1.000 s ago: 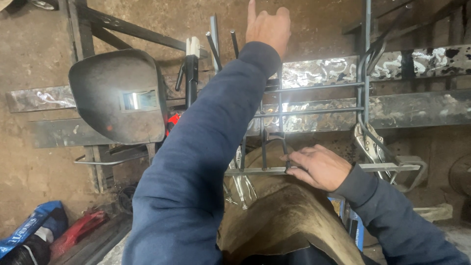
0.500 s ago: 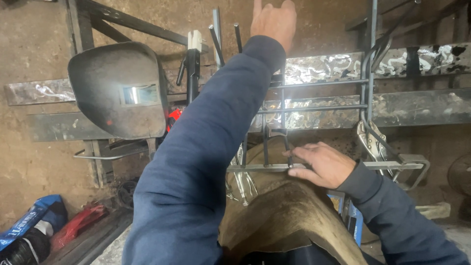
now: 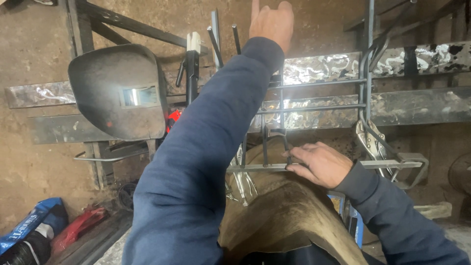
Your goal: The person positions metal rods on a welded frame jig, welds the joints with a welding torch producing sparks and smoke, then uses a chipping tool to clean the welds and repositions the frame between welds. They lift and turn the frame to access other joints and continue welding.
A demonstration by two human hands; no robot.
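Now, left hand (image 3: pixel 271 22) raised high, fingers loosely curled, index up, at top of upright rods; whether it grips anything I cannot tell. Right hand (image 3: pixel 319 164) lower, fingers closed around flat horizontal bar (image 3: pixel 255 167) of metal rod frame (image 3: pixel 314 95). Frame spans between both hands, locking pliers (image 3: pixel 371 142) clamped just right of right hand. Welding mask (image 3: pixel 115 91) hangs left of my raised arm. I judge frame stiff, heavy, edges rough; best held at flat bar, near joints.
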